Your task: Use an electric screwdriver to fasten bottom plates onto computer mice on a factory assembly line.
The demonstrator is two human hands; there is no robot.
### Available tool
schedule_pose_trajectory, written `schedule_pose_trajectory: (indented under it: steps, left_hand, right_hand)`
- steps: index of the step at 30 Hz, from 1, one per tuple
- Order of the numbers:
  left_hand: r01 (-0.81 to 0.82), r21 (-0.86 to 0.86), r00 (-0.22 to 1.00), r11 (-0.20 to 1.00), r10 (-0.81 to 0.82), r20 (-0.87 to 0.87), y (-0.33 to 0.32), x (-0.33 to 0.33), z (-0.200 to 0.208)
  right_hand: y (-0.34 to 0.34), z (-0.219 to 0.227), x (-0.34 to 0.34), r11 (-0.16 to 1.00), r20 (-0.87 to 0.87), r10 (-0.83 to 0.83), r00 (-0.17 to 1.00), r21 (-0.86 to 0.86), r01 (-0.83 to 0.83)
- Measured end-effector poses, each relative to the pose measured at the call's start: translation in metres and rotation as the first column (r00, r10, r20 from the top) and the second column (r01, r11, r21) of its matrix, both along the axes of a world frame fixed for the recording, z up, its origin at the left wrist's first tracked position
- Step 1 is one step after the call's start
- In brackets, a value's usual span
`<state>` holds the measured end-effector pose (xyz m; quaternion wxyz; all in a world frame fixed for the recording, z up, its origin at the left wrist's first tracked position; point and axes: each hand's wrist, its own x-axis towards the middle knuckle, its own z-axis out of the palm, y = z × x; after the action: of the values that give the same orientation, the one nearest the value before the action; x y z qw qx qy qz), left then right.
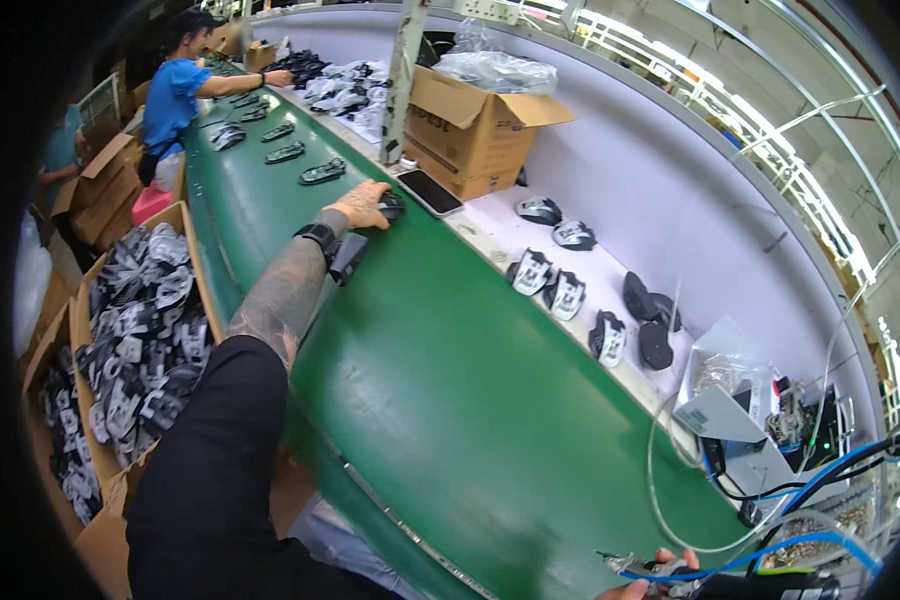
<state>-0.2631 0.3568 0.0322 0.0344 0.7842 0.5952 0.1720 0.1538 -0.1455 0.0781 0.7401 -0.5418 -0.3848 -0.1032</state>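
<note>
My left arm reaches far up the green conveyor belt [410,370]. My left hand [365,203] has its fingers closed round a dark rounded plastic part [393,207] at the belt's far edge. Beyond it, several dark molded parts [322,172] lie spaced along the belt. At the lower right edge, my right hand [660,578] is partly cut off. Its fingers wrap round a slim metal-tipped tool [630,568], beside a blue hose; its exact kind is hard to make out.
Black-and-white plastic shells [568,294] and round black parts [655,345] sit on the side ledge, with a phone [430,192] and cardboard box [475,130]. Cartons of parts [202,275] stand left. A person in blue [173,95] works farther up. Cables and a feeder machine [725,415] are right.
</note>
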Motion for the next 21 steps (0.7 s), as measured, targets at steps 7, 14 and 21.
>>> schedule_pose_trajectory:
  steps: [7, 14, 21]
  left_hand:
    - [0.05, -0.038, 0.994, 0.998, -0.046, 0.101, 0.018, 0.015, 0.002]
    - [-0.097, -0.026, 0.984, 0.995, 0.1, 0.15, 0.041, 0.011, 0.001]
    - [-0.171, -0.09, 0.982, 0.981, 0.177, 0.063, 0.038, 0.023, -0.007]
  right_hand:
    - [0.008, -0.001, 0.003, 0.999, 0.086, 0.011, 0.996, 0.039, -0.014]
    - [-0.004, -0.029, 0.021, 0.99, 0.06, 0.138, 0.989, 0.008, -0.139]
    - [0.0, -0.024, 0.015, 0.983, 0.093, 0.17, 0.981, 0.052, -0.176]
